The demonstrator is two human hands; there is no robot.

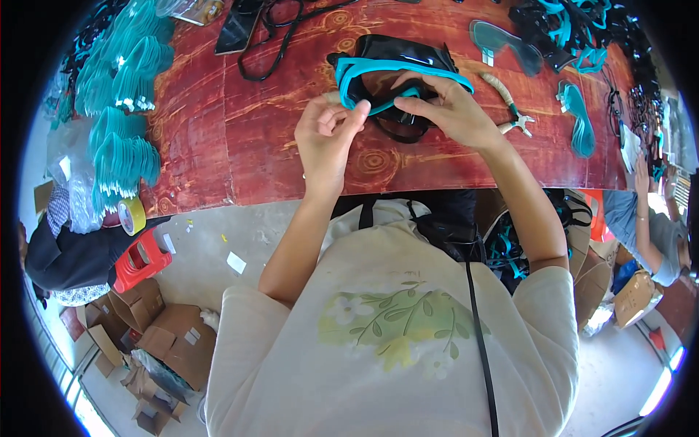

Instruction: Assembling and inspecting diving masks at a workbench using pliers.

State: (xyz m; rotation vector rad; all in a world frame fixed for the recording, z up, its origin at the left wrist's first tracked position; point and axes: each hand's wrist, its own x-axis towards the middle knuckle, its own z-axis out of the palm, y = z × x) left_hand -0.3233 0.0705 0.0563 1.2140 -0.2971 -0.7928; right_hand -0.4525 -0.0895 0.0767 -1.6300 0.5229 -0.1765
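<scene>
Over the near part of the red table I hold a diving mask with a black body and a bright teal rim. My left hand pinches the rim's lower left side between thumb and fingers. My right hand grips the rim at the right and nose area, its thumb and fingers closed around the edge. A dark loop hangs below the mask. Right of my right hand lie cutting pliers with wrapped handles. Farther back rests a clear mask lens.
Stacks of teal parts line the table's left side; another teal bundle lies at the right. A phone and black cable are at the back. Yellow tape sits at the left edge. Cardboard boxes stand below; people sit at both sides.
</scene>
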